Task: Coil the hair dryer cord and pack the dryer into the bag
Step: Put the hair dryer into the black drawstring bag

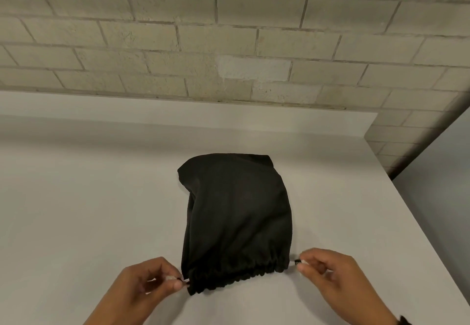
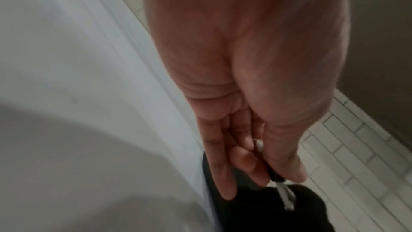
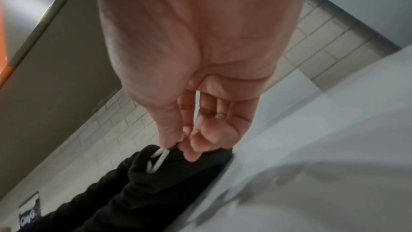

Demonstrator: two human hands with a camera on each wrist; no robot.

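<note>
We see the black bag (image 1: 236, 223) lying bulged on the white worktop (image 1: 76, 197), its gathered mouth toward the near edge; our left hand (image 1: 142, 289) pinches the pale drawstring (image 2: 283, 193) at the mouth's left end; our right hand (image 1: 328, 274) pinches the cord at the right end; a brick wall (image 1: 229, 32) runs along the far edge; bare worktop lies left of the bag, with the right edge closer.

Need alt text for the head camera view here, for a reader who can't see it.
A black drawstring bag lies bulging on a white table, its gathered opening toward the viewer. The left hand and right hand each pinch a light drawstring end at opposite sides of the opening. A pale brick wall stands behind.
</note>
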